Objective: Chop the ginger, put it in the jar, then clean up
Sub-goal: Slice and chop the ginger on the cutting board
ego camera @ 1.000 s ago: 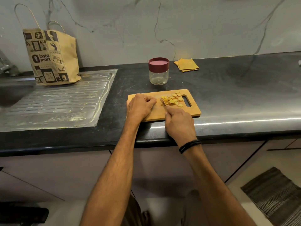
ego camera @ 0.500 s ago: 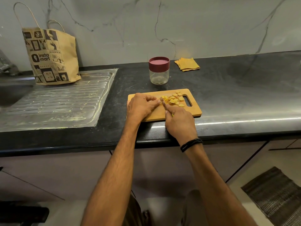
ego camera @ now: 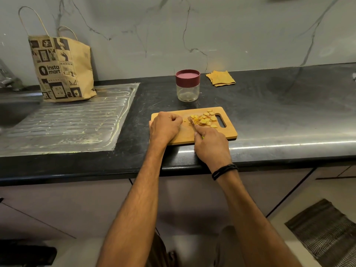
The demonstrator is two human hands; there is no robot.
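I am watching the right hand (ego camera: 211, 146) gripping a knife (ego camera: 191, 121), its blade lying against the sliced ginger (ego camera: 205, 120) just beyond the knuckles. The left hand (ego camera: 165, 128) is resting curled on the cutting board (ego camera: 228, 134) just beside it, and I cannot tell whether it is holding anything. Past both hands the lidded jar (ego camera: 187, 87) is standing on the table (ego camera: 273, 112), with a folded cloth (ego camera: 220, 78) to its right.

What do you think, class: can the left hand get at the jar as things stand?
Probably yes. The jar stands just behind the board, nothing between it and the left hand. That hand is free of the knife, which the right hand grips.
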